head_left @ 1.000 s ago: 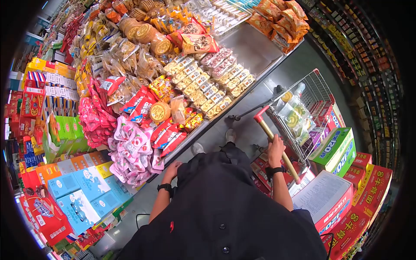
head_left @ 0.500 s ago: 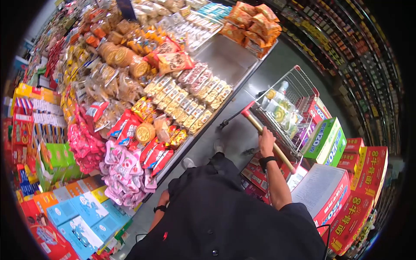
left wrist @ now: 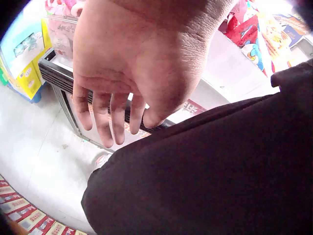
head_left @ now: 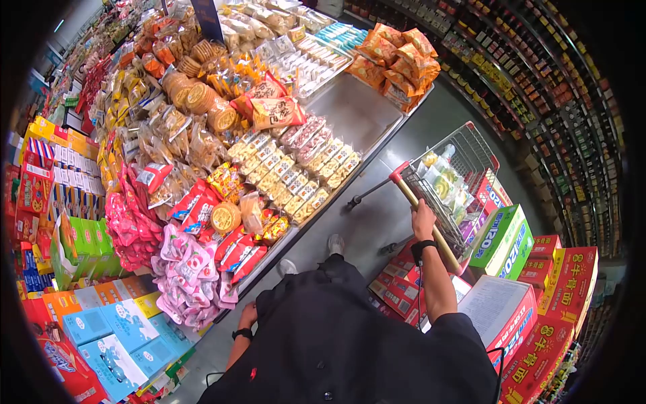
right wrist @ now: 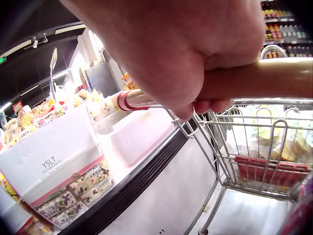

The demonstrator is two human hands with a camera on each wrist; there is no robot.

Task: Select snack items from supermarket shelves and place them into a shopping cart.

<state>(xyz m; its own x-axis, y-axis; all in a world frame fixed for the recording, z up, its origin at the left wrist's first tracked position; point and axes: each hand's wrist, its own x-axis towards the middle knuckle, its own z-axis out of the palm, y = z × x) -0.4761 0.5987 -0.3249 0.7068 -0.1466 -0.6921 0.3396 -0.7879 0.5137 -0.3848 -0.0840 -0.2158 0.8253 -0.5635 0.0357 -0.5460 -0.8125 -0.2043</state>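
Observation:
My right hand (head_left: 423, 221) grips the tan handle (head_left: 441, 248) of a metal shopping cart (head_left: 464, 151) on the right. In the right wrist view the fingers of that hand (right wrist: 181, 63) wrap round the handle (right wrist: 259, 78), above the wire basket (right wrist: 249, 171). Clear bags of goods (head_left: 441, 176) lie in the cart. My left hand (head_left: 247, 315) hangs by the dark clothing, near the display's edge; the left wrist view shows this hand (left wrist: 132, 73) with loose, slightly bent fingers and nothing held.
A long display of packaged snacks (head_left: 276, 175) runs along the left, with an uncovered metal tray (head_left: 356, 111) near its far end. Stacked red cartons (head_left: 552, 343) and a green carton (head_left: 501, 242) stand at the right beside the cart. Bottle shelves (head_left: 538, 87) line the far right.
Both hands keep their places, the right on the handle and the left hanging. The head view has shifted, the display now sits further left in it, and the feet have moved.

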